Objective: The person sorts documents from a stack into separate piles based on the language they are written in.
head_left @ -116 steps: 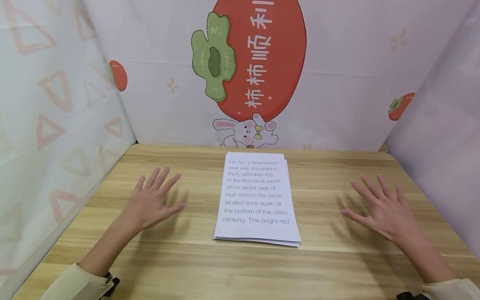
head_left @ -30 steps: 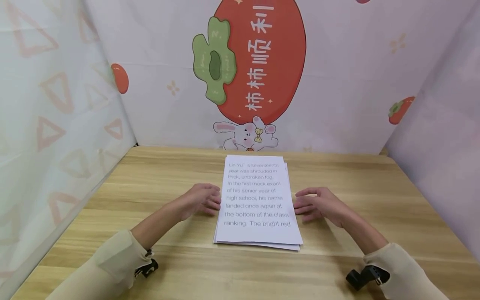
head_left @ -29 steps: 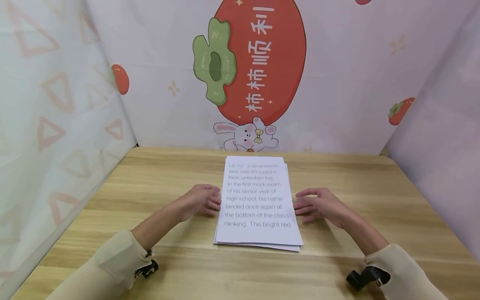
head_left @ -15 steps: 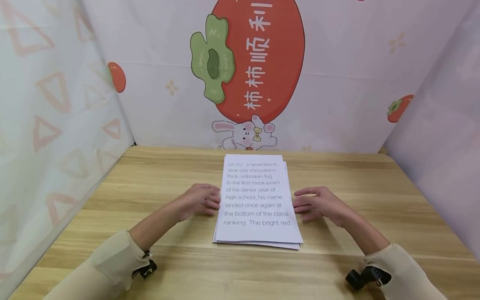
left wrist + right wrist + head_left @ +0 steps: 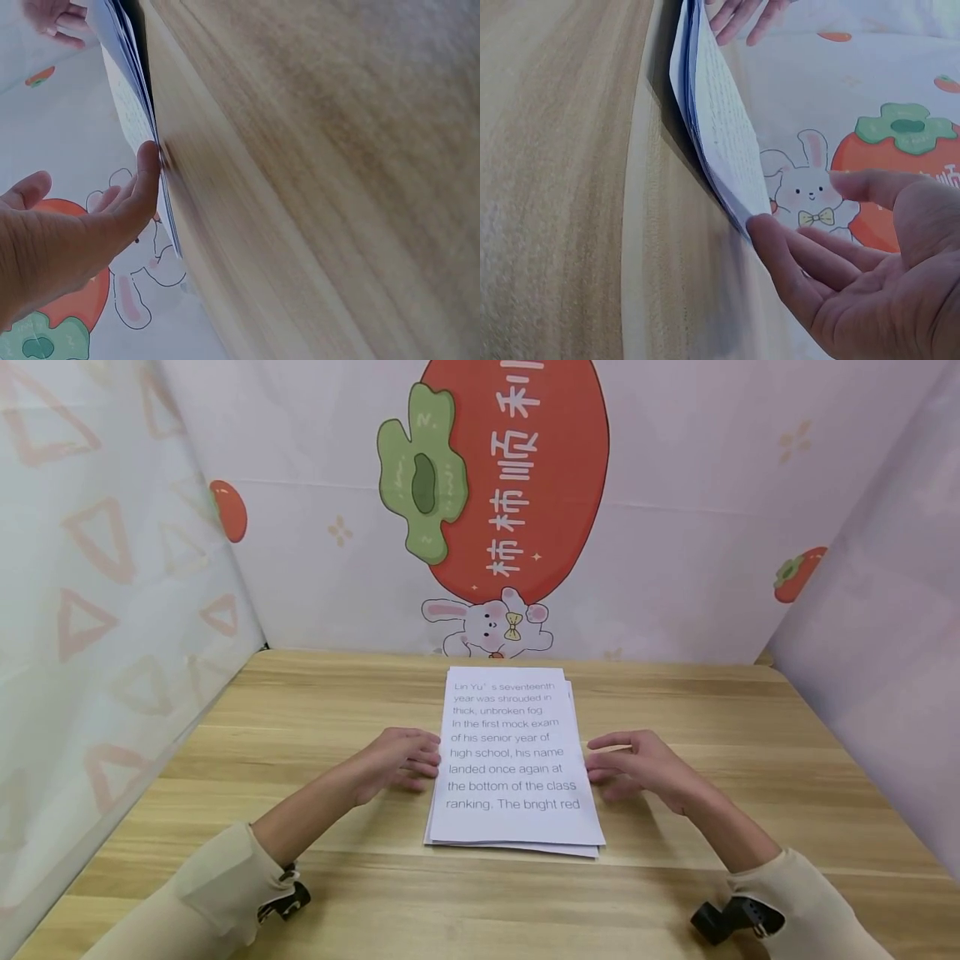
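A small stack of white paper sheets [image 5: 513,760] lies on the wooden table, the top sheet printed with English text and its layers slightly out of line. My left hand [image 5: 393,760] is at the stack's left edge, with relaxed fingers; in the left wrist view a fingertip of that left hand [image 5: 82,232] meets the sheets' edge, and the thumb stands away. At the right edge is my right hand [image 5: 637,768], fingers loosely bent. In the right wrist view, the right hand [image 5: 870,277] has a fingertip at the paper edge, its thumb raised apart. Neither hand grips the sheets.
Behind the wooden table [image 5: 510,910] hangs a white backdrop [image 5: 675,568] with a large red persimmon and a rabbit printed on it. Patterned cloth walls [image 5: 112,693] flank both sides. Beige sleeves [image 5: 210,893] and black wrist straps show at the forearms.
From spread wide over the table several seconds ago, both hands have moved inward to the stack's two side edges. Over the last second they have stayed nearly still; the head view shifts slightly.
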The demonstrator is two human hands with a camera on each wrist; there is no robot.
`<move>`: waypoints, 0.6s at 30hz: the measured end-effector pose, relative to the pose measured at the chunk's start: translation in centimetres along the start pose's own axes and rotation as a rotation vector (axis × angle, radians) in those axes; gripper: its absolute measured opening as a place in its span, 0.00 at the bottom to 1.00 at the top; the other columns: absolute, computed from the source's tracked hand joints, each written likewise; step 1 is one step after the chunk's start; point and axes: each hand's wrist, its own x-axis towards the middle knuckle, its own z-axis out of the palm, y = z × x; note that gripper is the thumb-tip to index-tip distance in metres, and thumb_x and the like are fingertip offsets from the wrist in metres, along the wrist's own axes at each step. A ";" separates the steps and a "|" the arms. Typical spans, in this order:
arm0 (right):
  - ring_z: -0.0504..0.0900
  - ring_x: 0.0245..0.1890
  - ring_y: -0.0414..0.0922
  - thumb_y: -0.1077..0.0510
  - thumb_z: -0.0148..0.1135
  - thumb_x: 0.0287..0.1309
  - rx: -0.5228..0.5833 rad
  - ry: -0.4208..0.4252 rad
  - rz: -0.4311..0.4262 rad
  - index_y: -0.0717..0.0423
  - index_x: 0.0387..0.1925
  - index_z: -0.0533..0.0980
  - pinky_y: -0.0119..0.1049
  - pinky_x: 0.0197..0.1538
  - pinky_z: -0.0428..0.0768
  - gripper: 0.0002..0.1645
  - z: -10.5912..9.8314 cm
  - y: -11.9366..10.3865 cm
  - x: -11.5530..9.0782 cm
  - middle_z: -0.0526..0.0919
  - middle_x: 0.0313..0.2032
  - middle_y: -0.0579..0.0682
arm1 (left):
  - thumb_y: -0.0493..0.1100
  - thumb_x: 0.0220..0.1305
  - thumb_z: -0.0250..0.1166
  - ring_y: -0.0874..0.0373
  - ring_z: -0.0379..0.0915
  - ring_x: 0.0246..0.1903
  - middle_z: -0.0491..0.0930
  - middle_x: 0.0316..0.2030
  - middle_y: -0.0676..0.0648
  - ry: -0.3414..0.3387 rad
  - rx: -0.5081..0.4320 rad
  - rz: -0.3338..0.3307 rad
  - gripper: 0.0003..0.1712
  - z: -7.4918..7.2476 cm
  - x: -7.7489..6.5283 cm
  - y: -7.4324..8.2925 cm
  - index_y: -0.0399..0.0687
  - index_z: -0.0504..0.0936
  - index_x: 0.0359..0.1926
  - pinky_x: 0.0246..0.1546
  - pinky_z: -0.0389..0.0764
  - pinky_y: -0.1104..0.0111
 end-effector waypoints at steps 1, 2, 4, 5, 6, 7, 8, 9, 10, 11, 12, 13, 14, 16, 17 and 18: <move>0.89 0.45 0.49 0.60 0.66 0.68 0.001 0.012 -0.008 0.78 0.66 0.67 0.45 0.44 0.90 0.34 0.1 0.1 0.0 0.88 0.47 0.65 | 0.43 0.79 0.52 0.48 0.82 0.51 0.79 0.59 0.32 0.001 0.003 0.003 0.27 0.0 0.0 0.0 0.30 0.69 0.70 0.48 0.88 0.61; 0.89 0.45 0.48 0.61 0.67 0.67 -0.001 0.023 -0.020 0.78 0.65 0.67 0.45 0.45 0.90 0.33 0.1 0.2 0.0 0.88 0.47 0.65 | 0.43 0.79 0.52 0.48 0.82 0.51 0.79 0.59 0.32 0.002 0.005 0.005 0.27 0.1 -0.1 -0.1 0.30 0.69 0.70 0.48 0.88 0.60; 0.89 0.43 0.48 0.64 0.68 0.65 0.012 0.045 -0.036 0.78 0.64 0.68 0.46 0.46 0.90 0.32 0.3 0.4 0.1 0.87 0.47 0.66 | 0.43 0.79 0.52 0.48 0.82 0.52 0.79 0.59 0.32 0.001 0.010 0.008 0.27 0.0 -0.1 -0.2 0.30 0.69 0.70 0.48 0.87 0.61; 0.89 0.43 0.48 0.65 0.68 0.64 0.015 0.053 -0.046 0.78 0.63 0.69 0.46 0.47 0.90 0.31 0.4 0.4 0.2 0.87 0.47 0.66 | 0.43 0.79 0.52 0.48 0.82 0.52 0.79 0.59 0.32 -0.001 0.013 0.008 0.27 0.0 -0.1 -0.2 0.30 0.68 0.70 0.48 0.87 0.61; 0.88 0.42 0.47 0.66 0.68 0.64 0.019 0.064 -0.049 0.78 0.62 0.69 0.46 0.47 0.90 0.31 0.5 0.4 0.3 0.87 0.47 0.65 | 0.43 0.79 0.52 0.48 0.82 0.52 0.79 0.59 0.32 -0.002 0.012 0.008 0.27 -0.1 0.0 -0.2 0.30 0.68 0.70 0.48 0.87 0.61; 0.88 0.41 0.47 0.67 0.69 0.63 0.028 0.074 -0.051 0.77 0.62 0.70 0.47 0.48 0.90 0.30 0.7 0.4 0.4 0.86 0.47 0.64 | 0.43 0.79 0.52 0.48 0.82 0.52 0.79 0.59 0.32 -0.003 0.011 0.008 0.27 -0.2 0.0 -0.2 0.30 0.68 0.70 0.48 0.87 0.61; 0.88 0.40 0.47 0.68 0.69 0.62 0.034 0.083 -0.055 0.78 0.61 0.70 0.47 0.48 0.90 0.30 0.8 0.5 0.5 0.86 0.46 0.63 | 0.43 0.79 0.51 0.48 0.82 0.52 0.79 0.59 0.32 -0.003 0.009 0.008 0.27 -0.2 0.0 -0.2 0.30 0.67 0.70 0.49 0.87 0.61; 0.87 0.39 0.47 0.69 0.69 0.61 0.043 0.096 -0.052 0.78 0.61 0.70 0.47 0.47 0.90 0.29 1.0 0.5 0.6 0.85 0.45 0.62 | 0.43 0.79 0.51 0.48 0.82 0.53 0.79 0.60 0.32 -0.004 0.006 0.009 0.27 -0.3 0.1 -0.2 0.29 0.66 0.71 0.49 0.87 0.61; 0.87 0.38 0.46 0.69 0.70 0.60 0.044 0.107 -0.052 0.78 0.60 0.70 0.47 0.47 0.90 0.30 1.2 0.4 0.7 0.84 0.44 0.61 | 0.43 0.79 0.51 0.48 0.82 0.53 0.79 0.60 0.32 -0.005 0.002 0.009 0.28 -0.4 0.2 -0.3 0.29 0.66 0.71 0.49 0.87 0.61; 0.86 0.37 0.46 0.70 0.70 0.59 0.043 0.118 -0.048 0.78 0.60 0.70 0.46 0.46 0.90 0.30 1.5 0.4 0.8 0.83 0.42 0.60 | 0.42 0.79 0.51 0.48 0.82 0.53 0.79 0.60 0.31 -0.005 -0.003 0.008 0.28 -0.5 0.2 -0.3 0.29 0.66 0.71 0.49 0.87 0.61; 0.86 0.35 0.46 0.70 0.71 0.58 0.038 0.131 -0.041 0.77 0.61 0.70 0.45 0.45 0.90 0.31 1.6 0.3 0.9 0.83 0.41 0.58 | 0.42 0.79 0.51 0.48 0.82 0.53 0.79 0.60 0.31 -0.004 -0.009 0.008 0.28 -0.5 0.3 -0.3 0.29 0.65 0.71 0.49 0.87 0.61; 0.85 0.34 0.45 0.70 0.71 0.57 0.032 0.145 -0.030 0.77 0.61 0.70 0.44 0.43 0.91 0.32 1.8 0.3 1.1 0.82 0.40 0.57 | 0.42 0.79 0.51 0.48 0.82 0.54 0.79 0.60 0.31 -0.004 -0.012 0.006 0.28 -0.6 0.3 -0.4 0.29 0.65 0.71 0.49 0.87 0.61; 0.84 0.34 0.45 0.70 0.72 0.57 0.019 0.159 -0.016 0.76 0.62 0.70 0.43 0.41 0.91 0.33 2.0 0.2 1.2 0.82 0.39 0.57 | 0.42 0.78 0.51 0.48 0.82 0.54 0.79 0.60 0.31 -0.004 -0.016 0.004 0.28 -0.6 0.3 -0.4 0.29 0.65 0.71 0.49 0.87 0.62; 0.83 0.33 0.44 0.70 0.72 0.57 -0.002 0.174 0.014 0.74 0.64 0.69 0.40 0.38 0.90 0.35 2.2 0.1 1.4 0.82 0.37 0.55 | 0.41 0.78 0.51 0.48 0.82 0.53 0.80 0.60 0.31 -0.003 -0.021 -0.001 0.27 -0.7 0.4 -0.3 0.30 0.65 0.71 0.48 0.86 0.62; 0.83 0.32 0.44 0.70 0.72 0.57 -0.011 0.176 0.025 0.74 0.65 0.69 0.38 0.37 0.89 0.36 2.3 0.1 1.4 0.82 0.37 0.54 | 0.41 0.78 0.51 0.48 0.82 0.53 0.80 0.60 0.31 -0.002 -0.023 -0.003 0.27 -0.7 0.4 -0.3 0.30 0.66 0.71 0.48 0.86 0.62; 0.82 0.32 0.43 0.70 0.72 0.57 -0.020 0.177 0.031 0.74 0.66 0.69 0.36 0.35 0.88 0.36 2.3 0.1 1.5 0.81 0.36 0.54 | 0.41 0.78 0.51 0.48 0.82 0.53 0.80 0.59 0.32 -0.002 -0.023 -0.005 0.27 -0.7 0.4 -0.3 0.30 0.66 0.70 0.48 0.86 0.62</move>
